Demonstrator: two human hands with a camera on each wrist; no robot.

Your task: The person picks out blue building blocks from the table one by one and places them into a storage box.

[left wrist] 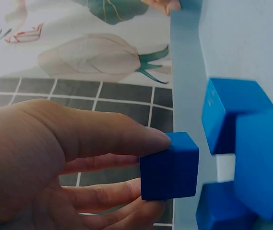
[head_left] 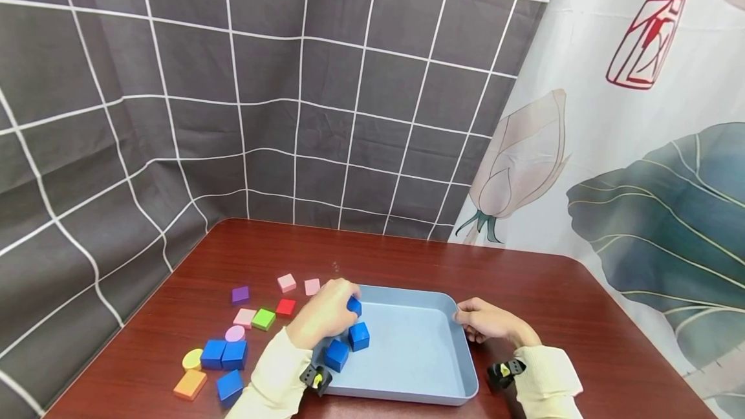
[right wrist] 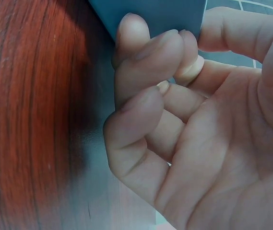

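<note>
The left hand [head_left: 327,310] pinches a blue cube [left wrist: 169,175] in its fingers — the right hand [head_left: 490,322] pinches the tray [head_left: 419,354] edge.

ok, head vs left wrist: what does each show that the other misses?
Head only: red-brown wood table, green block, orange block, yellow disc, both sleeves.

Left wrist only: left thumb and fingers on opposite faces of the held blue cube; four blue cubes at the tray, where head shows three.

Both: left hand, part of the right hand, tray, grey grid curtain, floral-print curtain.
</note>
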